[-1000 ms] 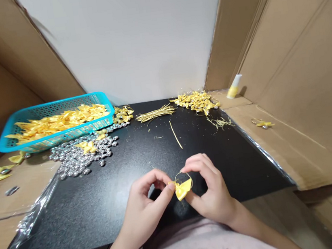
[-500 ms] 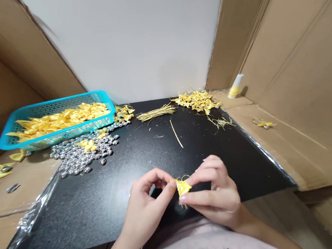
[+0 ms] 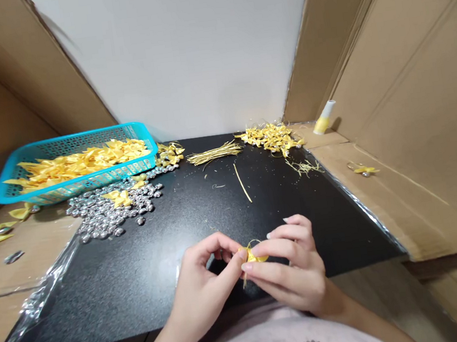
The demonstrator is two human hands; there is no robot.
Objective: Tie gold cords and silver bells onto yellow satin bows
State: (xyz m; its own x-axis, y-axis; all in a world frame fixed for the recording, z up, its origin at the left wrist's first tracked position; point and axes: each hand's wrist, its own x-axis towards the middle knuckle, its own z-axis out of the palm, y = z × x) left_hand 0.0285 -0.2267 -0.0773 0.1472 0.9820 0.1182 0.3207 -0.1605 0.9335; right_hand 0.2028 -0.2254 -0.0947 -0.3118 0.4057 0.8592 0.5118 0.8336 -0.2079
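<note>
Between my two hands, just over the table's front edge, is a small yellow ribbon bow (image 3: 253, 256). My left hand (image 3: 203, 278) pinches its left side between thumb and forefinger. From the right, the thumb and fingers of my right hand (image 3: 294, 266) press on the bow, its other fingers raised and bent. A thin yellow tie loops above the bow, and a loose end hangs below the fingertips. Most of the bow is covered by fingers. Farther out on the black table (image 3: 191, 209) lies a single yellow tie strip (image 3: 242, 183).
A blue basket (image 3: 75, 190) of yellow bows stands at the left. Silver beads (image 3: 103, 212) lie before it. A bundle of yellow ties (image 3: 214, 152) and a pile of beaded bows (image 3: 270, 138) are at the back. Cardboard walls (image 3: 416, 96) flank the table; a white-and-yellow cone (image 3: 325, 118) stands right.
My right fingers have shifted slightly left on the bow and now cover more of it. The bow appears turned and pinched tighter, its upper right fingers lifted farther apart.
</note>
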